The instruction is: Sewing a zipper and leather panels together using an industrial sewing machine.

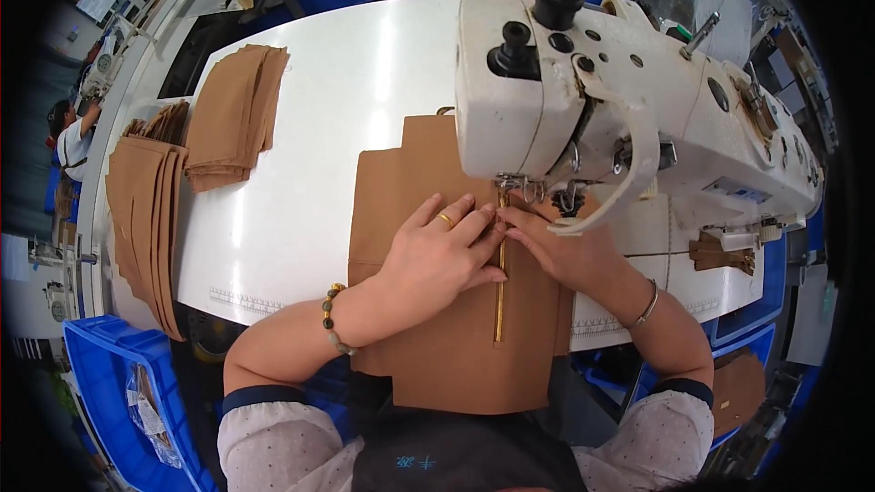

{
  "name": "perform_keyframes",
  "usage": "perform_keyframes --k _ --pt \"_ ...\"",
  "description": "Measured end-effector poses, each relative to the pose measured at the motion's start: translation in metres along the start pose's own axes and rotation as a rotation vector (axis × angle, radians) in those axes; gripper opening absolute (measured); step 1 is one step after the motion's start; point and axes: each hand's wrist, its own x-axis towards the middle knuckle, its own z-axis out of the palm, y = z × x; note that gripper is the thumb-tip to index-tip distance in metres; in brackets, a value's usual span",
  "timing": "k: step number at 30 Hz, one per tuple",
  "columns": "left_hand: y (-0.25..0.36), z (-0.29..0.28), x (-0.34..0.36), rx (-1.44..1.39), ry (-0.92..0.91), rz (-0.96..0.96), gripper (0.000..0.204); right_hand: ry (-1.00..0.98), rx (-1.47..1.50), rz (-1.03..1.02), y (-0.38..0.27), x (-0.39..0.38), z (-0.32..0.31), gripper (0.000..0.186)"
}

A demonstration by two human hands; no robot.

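Note:
A brown flat panel with cut-out corners lies under the sewing machine and overhangs the table's near edge. Along a slot in it runs a narrow gold strip that looks like a zipper, its far end by the presser foot. My left hand rests flat on the panel with fingers spread, thumb and fingertips at the strip's left side. From the right, my right hand reaches in palm down, its extended fingertips pressing beside the strip just below the foot. The machine's white guard hides part of that hand.
Stacks of brown pieces and more brown panels lie at the left of the white table. Small brown scraps sit at the right. Blue bins flank the table. Another person works far left.

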Motion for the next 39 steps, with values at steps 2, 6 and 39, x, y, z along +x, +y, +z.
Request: perform_keyframes --k 2,6,39 --pt "0.0 -0.001 0.0 -0.001 -0.005 0.0 0.048 0.006 0.026 0.016 0.002 0.0 -0.001 0.026" --pt "0.001 -0.002 0.001 -0.003 0.0 -0.003 0.048 -0.232 0.043 0.184 0.002 -0.003 -0.007 0.029" --pt "-0.007 0.0 0.006 -0.042 -0.063 -0.038 0.074 -0.051 0.022 0.016 -0.005 0.0 -0.005 0.047"
